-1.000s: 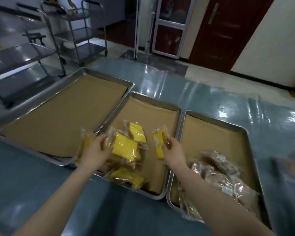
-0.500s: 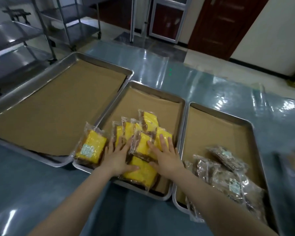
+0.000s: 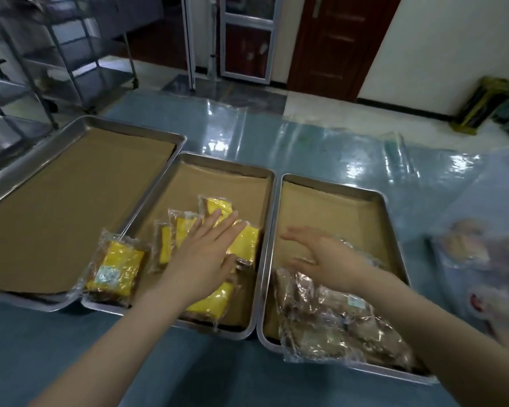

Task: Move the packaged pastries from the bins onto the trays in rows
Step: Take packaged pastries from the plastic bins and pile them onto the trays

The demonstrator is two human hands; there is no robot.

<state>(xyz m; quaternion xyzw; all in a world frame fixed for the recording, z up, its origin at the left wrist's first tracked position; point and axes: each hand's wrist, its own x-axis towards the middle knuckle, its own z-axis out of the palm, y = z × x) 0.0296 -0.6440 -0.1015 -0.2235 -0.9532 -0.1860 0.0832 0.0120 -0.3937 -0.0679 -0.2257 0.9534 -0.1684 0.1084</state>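
In the middle tray (image 3: 227, 160), the left hand (image 3: 201, 259) presses flat on yellow pastry packs (image 3: 246, 242); the right hand (image 3: 326, 257), fingers relaxed and holding nothing, hovers over brown packs (image 3: 335, 324).

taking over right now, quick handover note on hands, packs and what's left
Left hand: open, flat on the yellow packs heaped in the middle tray.
Right hand: open over the right tray, holding nothing.
One yellow pack lies across the rims of the left tray and the middle one.
Brown packs are piled at the right tray's near end.
Done: packs are on trays. Left: lay them in rows.
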